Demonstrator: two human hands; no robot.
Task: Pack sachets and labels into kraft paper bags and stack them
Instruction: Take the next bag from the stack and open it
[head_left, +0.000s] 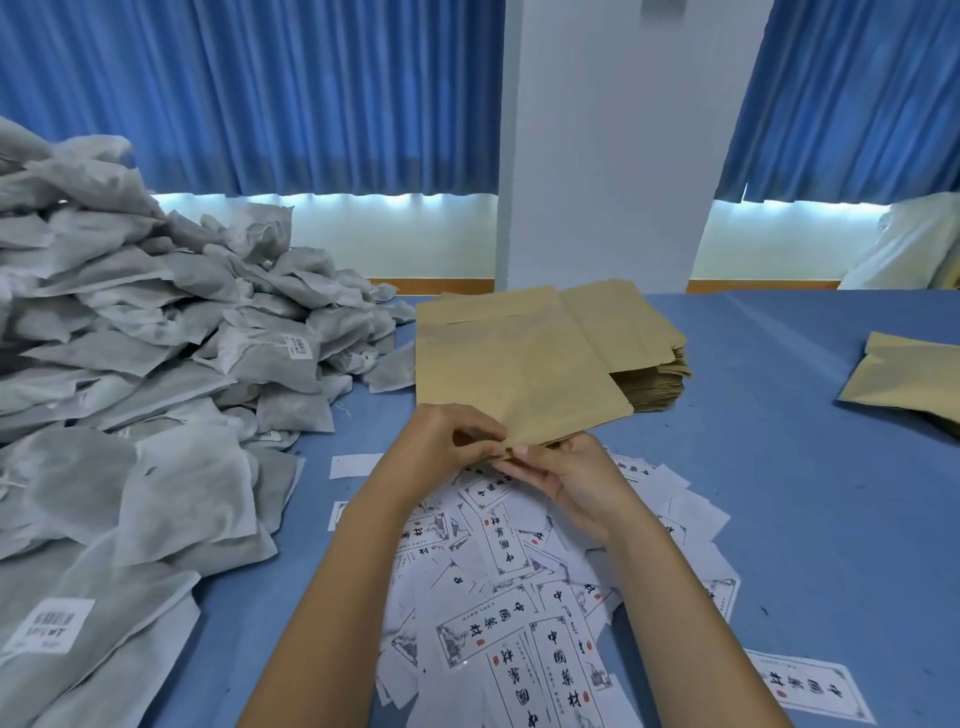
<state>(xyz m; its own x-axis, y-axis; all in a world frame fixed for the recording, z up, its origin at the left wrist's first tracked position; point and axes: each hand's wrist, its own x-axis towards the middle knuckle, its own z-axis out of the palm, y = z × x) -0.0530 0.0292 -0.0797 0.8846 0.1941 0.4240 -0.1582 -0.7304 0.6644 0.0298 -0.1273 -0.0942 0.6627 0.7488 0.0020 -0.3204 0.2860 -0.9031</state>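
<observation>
Table: a wide blue cloth-covered table (779, 467) filled the lower half of the frame and carried everything else.
Curtains: pleated blue fabric curtains (260, 93) hung across the upper left and upper right, with a bright strip of light under their hems.
Pillar: a plain white wall pillar (613, 145) stood between them at upper centre.
Sachets: a tall loose heap of grey-white nonwoven sachets (130, 338) covered the left side from the upper left down to the lower left corner; a few carried small white printed stickers.
Labels: a scattered pile of white rectangular paper labels with black characters (519, 597) lay at lower centre, beneath both forearms, with one stray at the lower right.
Held bag: a flat tan kraft paper bag (509, 364) sat at centre frame, its far end lying over the stack behind and its near edge raised above the labels.
Stack: a pile of flat tan kraft bags (654, 379) rested just right of centre, partly covered by the held bag.
Side bag: another tan kraft bag (904, 374) lay at the right edge, well apart from the stack.
Left hand: the left hand (441, 441) had its fingers curled, pinching the near edge of the held bag.
Right hand: the right hand (566, 473) pinched the same edge just beside the left, thumb on top.
</observation>
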